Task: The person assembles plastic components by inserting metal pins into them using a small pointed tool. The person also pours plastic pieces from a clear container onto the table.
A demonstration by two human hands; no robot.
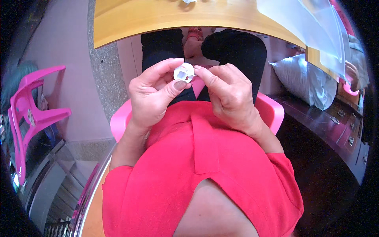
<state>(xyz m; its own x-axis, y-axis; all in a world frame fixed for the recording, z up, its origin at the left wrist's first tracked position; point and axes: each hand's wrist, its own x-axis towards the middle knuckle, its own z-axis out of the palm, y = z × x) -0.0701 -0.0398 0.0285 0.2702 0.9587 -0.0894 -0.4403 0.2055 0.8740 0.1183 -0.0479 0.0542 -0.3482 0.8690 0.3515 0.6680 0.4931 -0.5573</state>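
Observation:
Between its thumb and fingers, my left hand (pixel 152 87) grips a small round white plastic piece (pixel 184 72) above my lap. A squarish opening shows in the middle of that piece, with a small reddish spot near its lower edge. My right hand (pixel 229 93) is closed, its thumb and index finger pressed together right at the piece's right rim. Something thin and pale shows at those fingertips, too small to name. The other right fingers are curled under and partly hidden.
A wooden table (pixel 158 17) lies beyond my knees, with clear plastic sheeting (pixel 304 27) over its right side. At left stands a pink plastic chair (pixel 39 112). A stuffed white sack (pixel 304 79) sits at right on dark drawers (pixel 316 118). I sit on a pink chair (pixel 272 112).

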